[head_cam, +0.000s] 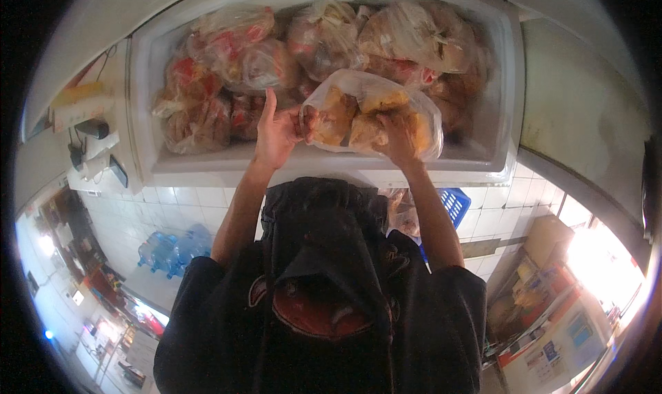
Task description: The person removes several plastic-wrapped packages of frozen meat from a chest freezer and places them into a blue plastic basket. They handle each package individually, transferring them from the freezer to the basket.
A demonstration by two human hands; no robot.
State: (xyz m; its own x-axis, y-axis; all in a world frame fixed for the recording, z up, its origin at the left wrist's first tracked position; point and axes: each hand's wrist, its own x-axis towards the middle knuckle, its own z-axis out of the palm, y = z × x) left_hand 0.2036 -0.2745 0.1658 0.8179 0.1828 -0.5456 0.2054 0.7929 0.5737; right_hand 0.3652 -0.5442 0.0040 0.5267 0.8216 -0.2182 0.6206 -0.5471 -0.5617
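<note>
A clear plastic bag (372, 83) with several orange-yellow food pieces (333, 117) inside is held over the near side of a chest freezer (331, 165). My right hand (399, 140) grips the bag's right half, its fingers spread over the pieces. At the bag's left end is my left hand (279, 135), thumb raised and apart, fingers bent against the plastic. Some of those fingertips are hard to make out through the film. Behind lie knotted plastic bags (326, 42) of food, several with red print, filling much of the freezer. Their contents are blurred.
Below the freezer's front edge, a blue plastic basket (455, 206) shows beside my right forearm. Large blue water bottles (173, 249) are at left. Cables and a dark plug (93, 129) sit by the freezer's left side. A cardboard box (548, 239) stands at right.
</note>
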